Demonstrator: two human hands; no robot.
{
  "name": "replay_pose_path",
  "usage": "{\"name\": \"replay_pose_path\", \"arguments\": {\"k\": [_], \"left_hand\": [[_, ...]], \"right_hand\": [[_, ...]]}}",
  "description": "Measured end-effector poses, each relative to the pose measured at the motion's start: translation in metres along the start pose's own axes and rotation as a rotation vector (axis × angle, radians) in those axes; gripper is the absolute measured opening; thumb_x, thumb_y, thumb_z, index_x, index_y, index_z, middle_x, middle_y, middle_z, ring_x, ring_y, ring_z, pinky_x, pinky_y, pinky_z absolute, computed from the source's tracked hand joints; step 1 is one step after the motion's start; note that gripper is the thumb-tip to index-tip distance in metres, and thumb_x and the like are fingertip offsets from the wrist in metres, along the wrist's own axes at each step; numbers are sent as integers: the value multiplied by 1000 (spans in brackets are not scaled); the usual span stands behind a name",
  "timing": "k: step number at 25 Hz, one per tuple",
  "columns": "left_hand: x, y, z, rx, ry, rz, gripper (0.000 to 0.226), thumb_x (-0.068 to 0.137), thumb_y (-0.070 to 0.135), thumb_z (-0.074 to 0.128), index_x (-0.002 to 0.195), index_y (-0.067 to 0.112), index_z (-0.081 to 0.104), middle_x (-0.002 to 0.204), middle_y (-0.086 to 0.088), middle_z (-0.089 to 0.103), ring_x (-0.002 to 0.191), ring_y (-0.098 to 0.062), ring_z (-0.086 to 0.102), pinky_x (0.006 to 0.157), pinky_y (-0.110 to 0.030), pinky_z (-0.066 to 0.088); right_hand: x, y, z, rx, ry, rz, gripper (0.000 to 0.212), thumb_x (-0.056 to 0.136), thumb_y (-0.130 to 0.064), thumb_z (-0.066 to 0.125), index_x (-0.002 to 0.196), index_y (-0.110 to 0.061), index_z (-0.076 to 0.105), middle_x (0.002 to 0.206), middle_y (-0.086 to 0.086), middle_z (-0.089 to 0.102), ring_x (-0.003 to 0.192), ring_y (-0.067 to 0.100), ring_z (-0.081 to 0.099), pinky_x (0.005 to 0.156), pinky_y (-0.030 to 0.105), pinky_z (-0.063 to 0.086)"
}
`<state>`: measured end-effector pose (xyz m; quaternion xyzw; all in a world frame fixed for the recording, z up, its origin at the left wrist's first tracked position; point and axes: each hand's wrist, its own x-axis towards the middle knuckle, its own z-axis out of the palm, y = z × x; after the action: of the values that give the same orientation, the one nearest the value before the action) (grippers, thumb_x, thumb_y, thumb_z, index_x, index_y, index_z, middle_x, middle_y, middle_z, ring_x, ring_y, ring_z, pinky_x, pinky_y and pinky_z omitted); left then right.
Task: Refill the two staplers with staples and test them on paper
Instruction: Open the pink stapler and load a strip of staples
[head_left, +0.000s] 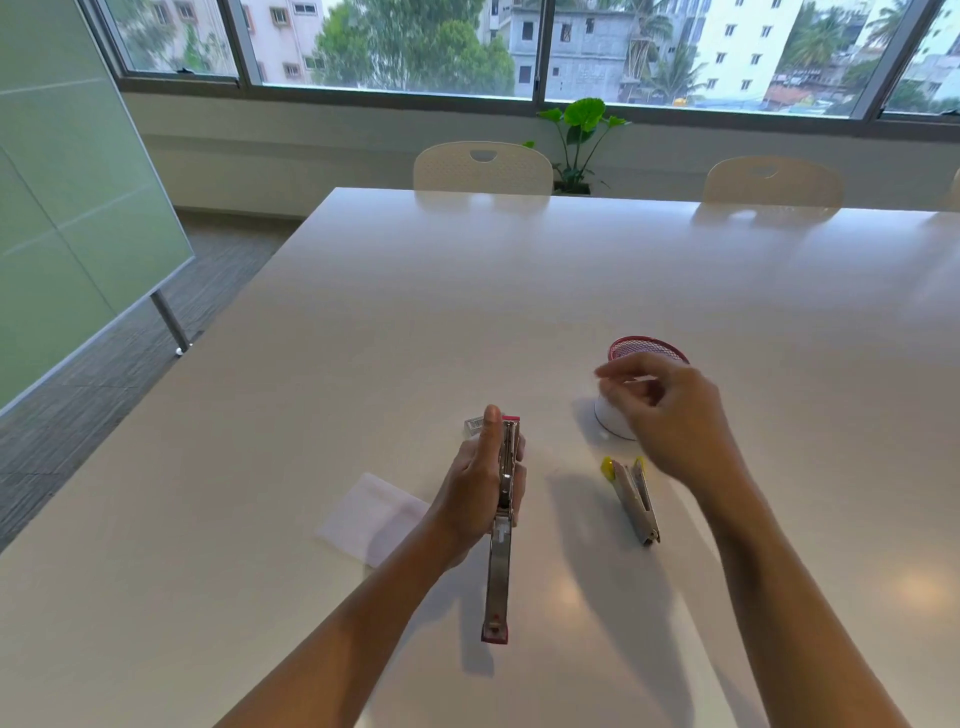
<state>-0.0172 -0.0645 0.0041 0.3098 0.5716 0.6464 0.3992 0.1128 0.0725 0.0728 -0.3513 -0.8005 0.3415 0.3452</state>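
My left hand (475, 488) grips a pink stapler (501, 540) that is swung open, its metal top arm stretching toward me with a pink tip. A small staple box (474, 425) lies just beyond that hand. A yellow stapler (635, 496) lies shut on the table to the right. My right hand (670, 415) hovers above it, fingers pinched together; whether a staple strip sits between them is too blurred to tell. A white paper sheet (371, 517) lies left of my left wrist.
A red mesh cup (647, 349) stands behind my right hand, with a small white round container (608, 418) in front of it. The white table (519, 291) stretches far back to two white chairs (483, 169), a potted plant (579, 135) and windows. A glass board stands at left.
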Motion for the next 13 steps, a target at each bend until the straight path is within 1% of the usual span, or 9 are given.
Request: {"name": "replay_pose_path", "arguments": {"k": [2,4,6,7,9,10,12,13], "left_hand": [[-1,0,0,37,-1,4,55,103,50,20,91,6,51,51,-3,43,37,-10,40,39,-18,35],[-3,2,-1,62,-9,-3,52,104,48,22,82,10,49,52,-2,43,39,-10,40,40,-20,37],[-4,3,-1,83,-22,-23,50,105,46,23,79,11,47,54,-4,43,41,-12,41,41,-21,39],[-4,3,-2,101,-18,-43,48,105,45,24,81,10,47,55,-5,44,42,-13,43,40,-21,40],[-3,3,-2,146,1,-92,45,107,42,25,83,10,46,57,-7,48,41,-14,48,39,-19,38],[-3,4,-3,170,6,-104,43,107,40,26,83,11,46,58,-9,51,41,-15,49,38,-18,36],[-1,4,-6,226,3,-98,41,108,36,26,81,13,45,60,-12,54,43,-17,52,38,-19,37],[0,3,-8,257,-7,-90,40,108,35,27,81,13,46,60,-10,55,45,-20,53,39,-21,38]], "right_hand": [[18,14,-8,-97,108,22,8,88,-16,70,92,-22,75,95,-2,72,71,-6,62,62,-5,37],[32,26,-12,-170,150,23,9,89,-13,69,96,-17,74,102,5,71,75,4,63,59,-6,38],[41,33,-14,-216,169,15,13,90,-11,69,102,-12,74,105,8,71,80,13,65,58,-3,40],[43,35,-13,-227,172,14,15,90,-11,69,104,-11,73,106,8,71,84,15,66,63,1,42],[45,38,-10,-244,177,12,17,88,-13,71,105,-12,73,108,7,70,91,19,67,75,16,50],[45,38,-8,-256,180,8,18,88,-14,72,106,-13,73,108,7,70,93,21,67,79,23,51],[42,38,-3,-264,188,-16,19,87,-17,73,106,-14,73,109,5,68,93,21,64,82,29,51],[40,37,0,-253,197,-30,18,87,-18,72,105,-16,73,108,4,67,93,20,62,83,30,51]]}}
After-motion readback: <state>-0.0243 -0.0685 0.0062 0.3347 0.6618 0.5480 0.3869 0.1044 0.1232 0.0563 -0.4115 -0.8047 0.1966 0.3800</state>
